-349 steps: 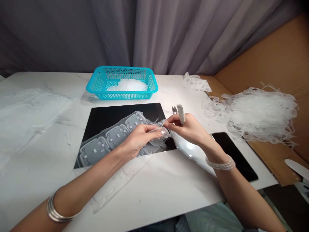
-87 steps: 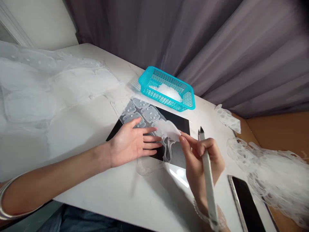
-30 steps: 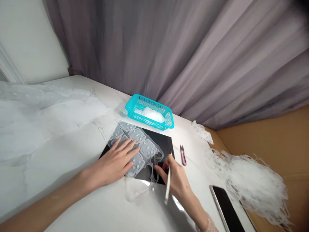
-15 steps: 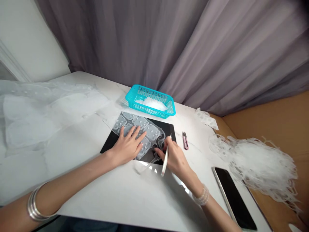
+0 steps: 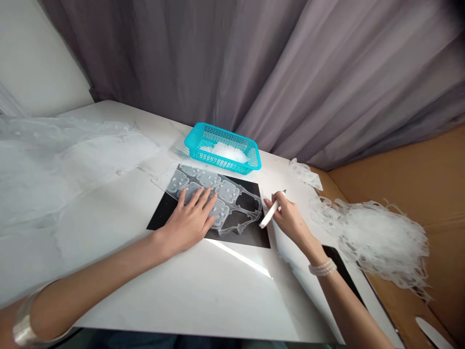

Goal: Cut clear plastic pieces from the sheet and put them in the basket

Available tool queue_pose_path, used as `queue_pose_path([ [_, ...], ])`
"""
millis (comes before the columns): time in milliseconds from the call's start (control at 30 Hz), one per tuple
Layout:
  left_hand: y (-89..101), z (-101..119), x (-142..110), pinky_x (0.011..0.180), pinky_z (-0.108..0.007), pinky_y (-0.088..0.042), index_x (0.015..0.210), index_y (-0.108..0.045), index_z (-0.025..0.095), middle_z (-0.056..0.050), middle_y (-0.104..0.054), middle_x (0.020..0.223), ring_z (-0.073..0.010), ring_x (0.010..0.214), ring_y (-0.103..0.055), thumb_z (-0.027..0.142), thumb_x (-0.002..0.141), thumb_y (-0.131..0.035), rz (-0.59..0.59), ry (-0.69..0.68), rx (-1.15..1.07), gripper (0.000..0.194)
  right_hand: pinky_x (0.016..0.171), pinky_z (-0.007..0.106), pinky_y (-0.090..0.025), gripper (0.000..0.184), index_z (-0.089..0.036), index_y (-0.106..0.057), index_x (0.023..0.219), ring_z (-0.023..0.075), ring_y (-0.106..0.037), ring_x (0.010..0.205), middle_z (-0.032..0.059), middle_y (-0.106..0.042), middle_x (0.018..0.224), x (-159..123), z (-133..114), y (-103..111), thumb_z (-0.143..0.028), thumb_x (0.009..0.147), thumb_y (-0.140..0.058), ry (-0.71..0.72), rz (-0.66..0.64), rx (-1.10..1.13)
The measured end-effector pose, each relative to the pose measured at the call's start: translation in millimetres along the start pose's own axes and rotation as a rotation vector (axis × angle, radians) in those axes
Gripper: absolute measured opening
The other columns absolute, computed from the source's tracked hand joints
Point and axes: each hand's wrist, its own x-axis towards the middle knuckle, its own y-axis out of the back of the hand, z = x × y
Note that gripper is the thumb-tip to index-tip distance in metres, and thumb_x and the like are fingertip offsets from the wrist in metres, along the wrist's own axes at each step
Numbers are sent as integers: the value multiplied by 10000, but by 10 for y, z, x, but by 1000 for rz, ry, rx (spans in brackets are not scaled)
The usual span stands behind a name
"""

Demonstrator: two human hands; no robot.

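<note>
My left hand point(image 5: 192, 215) lies flat with fingers spread on a translucent plastic sheet point(image 5: 228, 191) of rounded, dotted pieces joined by a thin frame. The sheet rests on a black mat point(image 5: 247, 237); two frame openings at its right end show bare black. Just right of the mat, my right hand point(image 5: 288, 215) is closed around a slim white pen-like tool point(image 5: 271, 213). A dark tip points away from me; its exact kind is unclear. The tool is clear of the sheet.
Behind the mat stands a turquoise basket point(image 5: 192, 148) with white pieces inside. Translucent sheets point(image 5: 36, 169) are heaped at left. White offcut strips point(image 5: 385, 237) pile up at right by a cardboard box point(image 5: 407, 169). A phone point(image 5: 334, 254) lies partly under my right forearm.
My right hand has moved right, off the sheet, with the tool. The sheet's right end lies flatter, its openings spread out. The pink thread snips are now hidden. My left hand stays on the sheet.
</note>
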Motion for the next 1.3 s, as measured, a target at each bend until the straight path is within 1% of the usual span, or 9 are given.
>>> queue_pose_path([
  [100,43,-31,-306,1174,-534,-293,1494,-425,82,-180,-386,1570,-319,1444,-382,362,1043,-293,39,-136,25,547,644,307,-449,419,-224,-590,1092,179,-579,626,29,-605,761,-137,-189,83,-452,1055,-240,-30,-14,165],
  [167,42,-28,-459,1156,-486,-336,1450,-486,52,-205,-443,1529,-325,1407,-438,377,1033,-337,81,-173,48,549,714,322,-488,496,-239,-633,1165,171,-610,682,36,-622,816,-191,-398,77,-474,1059,-210,-31,-29,341],
  [300,6,25,-568,1105,-470,-391,1358,-570,-11,-261,-557,1408,-361,1326,-528,341,1008,-415,169,-197,111,520,772,327,-535,428,-214,-690,1170,180,-674,791,72,-704,958,-179,-852,-97,-499,1021,-408,25,-129,638],
  [400,6,55,-570,1071,-463,-423,1281,-620,-46,-290,-615,1319,-374,1260,-585,313,999,-439,231,-219,149,490,757,316,-564,372,-204,-706,1170,198,-718,852,86,-744,1079,-144,-1084,-262,-478,964,-562,44,-232,741],
  [500,34,61,-572,1056,-452,-440,1281,-628,-17,-258,-636,1310,-359,1239,-603,301,996,-449,238,-205,125,463,772,325,-572,326,-199,-748,1090,219,-730,888,78,-773,1032,-121,-1181,-340,-455,940,-612,78,-241,698],
  [667,79,70,-577,1040,-457,-457,1294,-622,12,-254,-624,1330,-363,1243,-598,324,996,-456,191,-179,88,463,739,330,-579,242,-197,-764,1029,214,-735,834,65,-786,973,-138,-1215,-298,-385,922,-656,146,-202,627],
  [1067,111,81,-584,1032,-461,-471,1278,-620,10,-270,-619,1327,-368,1246,-596,324,989,-471,160,-182,120,452,655,253,-545,162,-202,-699,1035,141,-691,718,33,-743,887,-233,-1317,-377,-219,991,-543,376,-123,425],
  [1200,108,86,-598,1047,-485,-451,1311,-594,14,-260,-603,1355,-367,1281,-564,304,1002,-436,133,-180,135,452,617,262,-538,168,-186,-670,1037,149,-676,695,60,-726,885,-293,-1309,-368,-200,1000,-506,455,-112,322],
  [1300,114,79,-601,1071,-509,-419,1355,-556,23,-249,-588,1375,-364,1301,-535,274,1004,-419,111,-171,130,453,668,284,-578,164,-179,-655,1032,171,-714,761,85,-734,910,-370,-1254,-343,-156,988,-498,490,-57,296],
])
